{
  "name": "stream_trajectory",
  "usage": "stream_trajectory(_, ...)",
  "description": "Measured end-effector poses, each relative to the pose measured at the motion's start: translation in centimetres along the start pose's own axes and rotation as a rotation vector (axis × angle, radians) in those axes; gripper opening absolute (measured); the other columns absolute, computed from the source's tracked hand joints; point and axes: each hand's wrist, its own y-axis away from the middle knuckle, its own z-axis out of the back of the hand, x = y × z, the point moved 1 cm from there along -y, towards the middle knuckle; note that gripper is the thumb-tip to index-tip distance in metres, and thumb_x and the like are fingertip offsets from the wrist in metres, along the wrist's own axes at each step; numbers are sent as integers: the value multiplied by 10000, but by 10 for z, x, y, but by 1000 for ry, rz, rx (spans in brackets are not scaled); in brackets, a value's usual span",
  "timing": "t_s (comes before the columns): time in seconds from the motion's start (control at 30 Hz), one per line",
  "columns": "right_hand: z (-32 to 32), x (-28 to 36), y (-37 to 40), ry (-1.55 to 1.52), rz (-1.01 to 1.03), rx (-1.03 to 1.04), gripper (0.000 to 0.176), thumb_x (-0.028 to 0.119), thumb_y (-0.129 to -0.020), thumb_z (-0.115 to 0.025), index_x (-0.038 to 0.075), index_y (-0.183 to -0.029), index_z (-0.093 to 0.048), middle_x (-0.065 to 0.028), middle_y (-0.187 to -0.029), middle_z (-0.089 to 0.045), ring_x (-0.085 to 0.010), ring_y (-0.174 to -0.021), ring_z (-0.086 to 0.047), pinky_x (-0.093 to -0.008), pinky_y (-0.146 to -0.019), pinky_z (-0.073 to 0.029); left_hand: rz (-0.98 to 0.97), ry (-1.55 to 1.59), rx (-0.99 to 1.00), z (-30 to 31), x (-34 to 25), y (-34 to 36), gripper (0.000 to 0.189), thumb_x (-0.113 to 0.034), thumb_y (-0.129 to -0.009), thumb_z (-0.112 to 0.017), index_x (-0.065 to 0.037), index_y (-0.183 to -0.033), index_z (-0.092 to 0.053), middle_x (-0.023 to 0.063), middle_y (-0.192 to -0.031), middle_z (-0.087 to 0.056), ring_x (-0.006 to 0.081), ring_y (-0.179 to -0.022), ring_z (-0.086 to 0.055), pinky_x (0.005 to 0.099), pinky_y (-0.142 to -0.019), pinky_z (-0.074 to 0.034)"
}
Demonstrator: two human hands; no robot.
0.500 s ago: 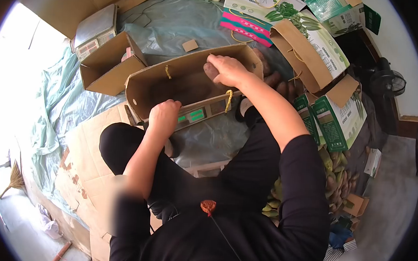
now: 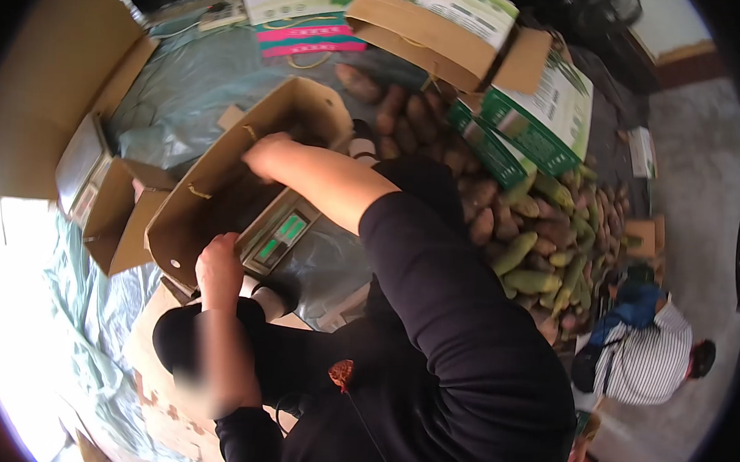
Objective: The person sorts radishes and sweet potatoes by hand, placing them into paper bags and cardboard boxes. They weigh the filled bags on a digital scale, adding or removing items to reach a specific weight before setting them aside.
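Observation:
An open brown cardboard box (image 2: 207, 196) with yellow rope handles sits on a digital scale (image 2: 278, 235) whose display glows green. My left hand (image 2: 218, 269) is curled in a fist on the box's near rim, next to the scale. Across the top of the box my right hand (image 2: 263, 151) reaches down into it. Its fingers dip behind the box wall, so whatever they hold is hidden. I sit cross-legged in black clothes just behind the scale.
A heap of sweet potatoes (image 2: 474, 199) and green vegetables (image 2: 532, 279) lies to the right. Green-and-white cartons (image 2: 534, 114) stand behind it. A smaller open box (image 2: 121, 220) and a second scale (image 2: 81, 171) sit at left. A person in a striped shirt (image 2: 646, 362) crouches at far right.
The view has swung to the right and tilted, showing the vegetable heap and the other person. My right hand, which held a sweet potato at the box's far end, is now lower inside the box.

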Motion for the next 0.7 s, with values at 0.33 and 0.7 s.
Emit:
stream_trajectory(0.33,89,-25,123,-419,313,-515,412,309,-772,-687,116,-1127,-609,-131,-1032,-649,-308,-986,-611,-423,-817,-488,-70,26,-35,1,5,-1,247,-30,-748,-564,-13,-984,-639,212,-913,-636,382,-890,-605,443,-773,-476)
stream_trajectory(0.7,-96,-168,292,-1052,-412,-1277,229,106,-820,-637,35,-1037,-620,-95,-934,-671,-167,-853,-648,-285,-753,-503,-43,130,-10,3,-8,1,256,-58,-748,-560,2,-984,-640,221,-868,-646,381,-854,-618,425,-767,-469)
